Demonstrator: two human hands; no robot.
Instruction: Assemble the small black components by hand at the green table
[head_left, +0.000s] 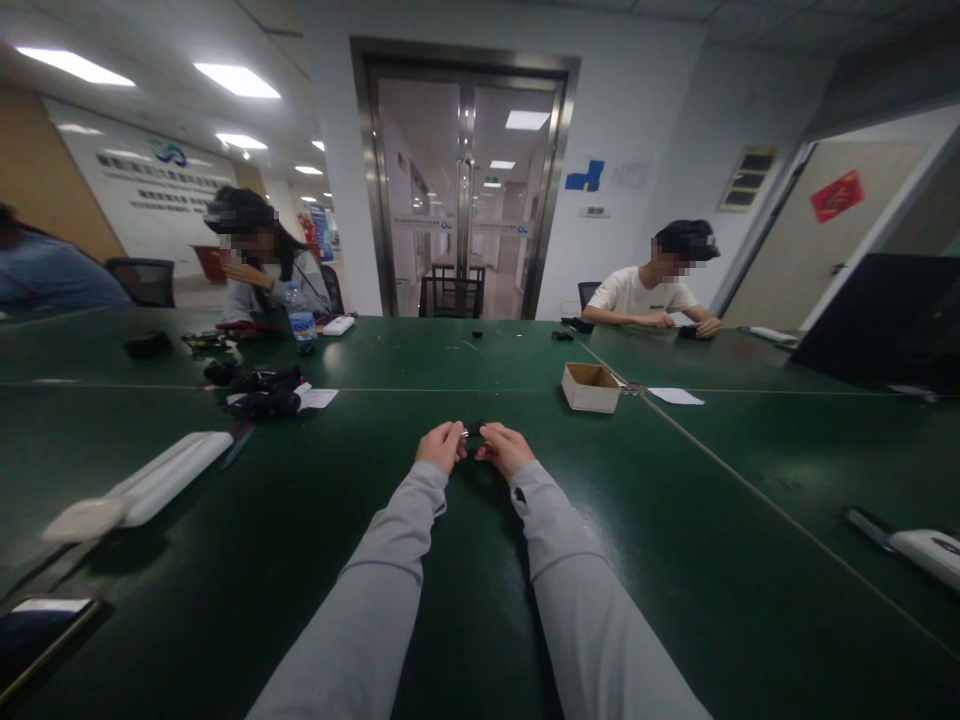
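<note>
Both my hands are out in front of me over the green table, close together. A small black object with a shiny metal-like end on its left side lies between them. My left hand pinches the shiny end, and my right hand has its fingers closed on the black part. The object is too small to identify. Beyond my right hand stands an open cardboard box, whose contents are hidden.
White devices lie at left and right. A phone sits near left, black gear and a water bottle farther back. Paper lies right of the box. People sit across the table.
</note>
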